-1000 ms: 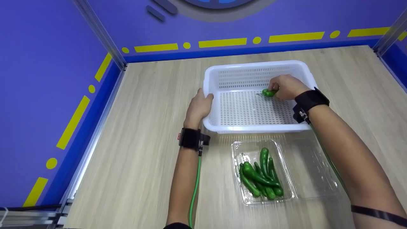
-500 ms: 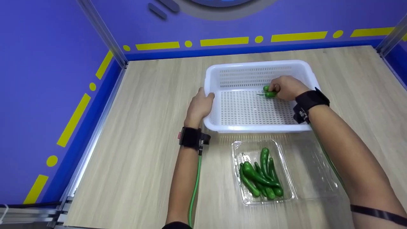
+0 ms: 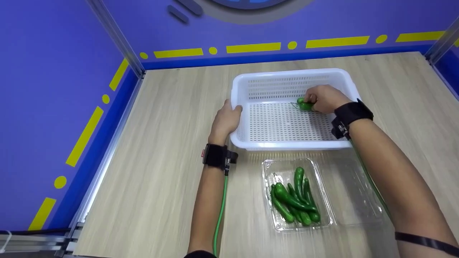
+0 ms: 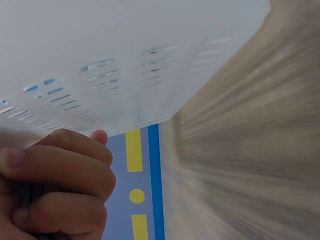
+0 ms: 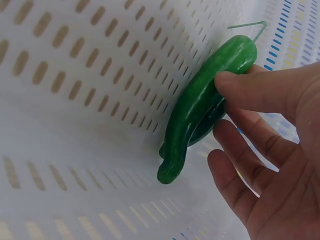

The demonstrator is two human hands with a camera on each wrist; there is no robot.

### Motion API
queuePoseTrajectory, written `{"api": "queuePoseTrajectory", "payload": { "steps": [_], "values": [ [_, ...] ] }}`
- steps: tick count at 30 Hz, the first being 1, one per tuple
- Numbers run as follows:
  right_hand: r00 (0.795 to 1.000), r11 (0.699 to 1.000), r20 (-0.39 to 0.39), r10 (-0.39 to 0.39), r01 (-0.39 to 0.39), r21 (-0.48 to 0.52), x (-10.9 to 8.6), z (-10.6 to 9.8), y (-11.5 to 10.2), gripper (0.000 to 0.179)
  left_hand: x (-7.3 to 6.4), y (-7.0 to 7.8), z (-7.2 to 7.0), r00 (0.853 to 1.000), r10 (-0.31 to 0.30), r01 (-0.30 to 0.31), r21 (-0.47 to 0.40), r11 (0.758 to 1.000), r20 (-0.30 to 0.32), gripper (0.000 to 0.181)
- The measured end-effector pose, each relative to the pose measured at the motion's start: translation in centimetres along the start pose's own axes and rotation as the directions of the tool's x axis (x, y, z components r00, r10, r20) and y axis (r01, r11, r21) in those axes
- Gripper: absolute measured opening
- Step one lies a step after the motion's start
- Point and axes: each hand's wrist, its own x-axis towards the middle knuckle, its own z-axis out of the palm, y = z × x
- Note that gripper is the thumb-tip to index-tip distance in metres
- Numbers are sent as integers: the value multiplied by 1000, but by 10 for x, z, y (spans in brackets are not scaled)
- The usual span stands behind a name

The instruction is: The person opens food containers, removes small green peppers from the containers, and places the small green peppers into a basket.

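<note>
My right hand (image 3: 324,99) reaches into a white slotted plastic basket (image 3: 287,144). Between its thumb and fingers it pinches a long, glossy green chili pepper (image 5: 205,85), low over the basket floor. A second green pepper (image 3: 300,100) lies right behind the pinched one, partly hidden by it. At the basket's left end my left hand (image 3: 226,120) grips the rim, thumb on the inner side; in the left wrist view its curled fingers (image 4: 65,165) show beside the slotted outer wall.
Nearer me, a clear plastic clamshell box (image 3: 269,215) holds several green peppers (image 3: 292,199); its lid (image 3: 358,200) lies opened out to the right, partly under my right forearm. Blue panels (image 3: 179,36) bound the wooden table (image 3: 161,161) at the back and left.
The pinched pepper has shifted slightly toward me, and a second pepper now shows behind it. My left hand stays on the basket; the box of peppers is unchanged.
</note>
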Motion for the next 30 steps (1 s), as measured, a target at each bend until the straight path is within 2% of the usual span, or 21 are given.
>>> {"api": "queuePoseTrajectory", "payload": {
  "steps": [4, 7, 15, 24, 30],
  "values": [
    [1000, 1000, 3, 12, -12, 10, -2, -2, -2, 38, 0, 1, 1, 1000, -5, 5, 11, 1000, -5, 53],
    [1000, 1000, -23, 6, -5, 20, -5, -7, -4, 33, 0, 2, 1, 1000, -3, 3, 20, 1000, -6, 54],
    [992, 998, -115, -56, 60, 27, -19, -23, -12, 25, -1, 4, 0, 1000, -3, 3, 28, 1000, -17, 52],
    [984, 994, -152, -95, 103, 45, -31, -34, -29, 25, -3, 2, 0, 1000, 3, -3, 24, 1000, -5, 51],
    [982, 996, -180, -63, 73, 50, -38, -41, -34, 25, -3, 2, 0, 1000, 3, -3, 11, 1000, -10, 51]
  ]
}}
